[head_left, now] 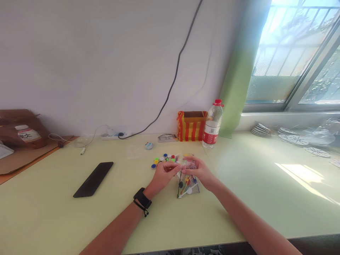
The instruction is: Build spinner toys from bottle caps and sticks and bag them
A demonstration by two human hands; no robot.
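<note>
On our pale worktop [47, 216] we see a bottle [211, 127]; left of it, a striped box [192, 128], coloured pieces [156, 162] and a black slab [93, 180]; right of it, patterned discs [317, 152].

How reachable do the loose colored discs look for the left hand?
Probably yes: the discs lie just beyond the left hand, nothing visible between, though its fingers seemingly pinch the clear bag.

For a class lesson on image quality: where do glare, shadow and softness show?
Head view: glare washes out much of the window; head view: a sunlit patch brightens the table, right; head view: a faint shadow marks the wall right of the dark cable; head view: fine detail in the clear bag held by the left hand and right hand looks soft.
</note>
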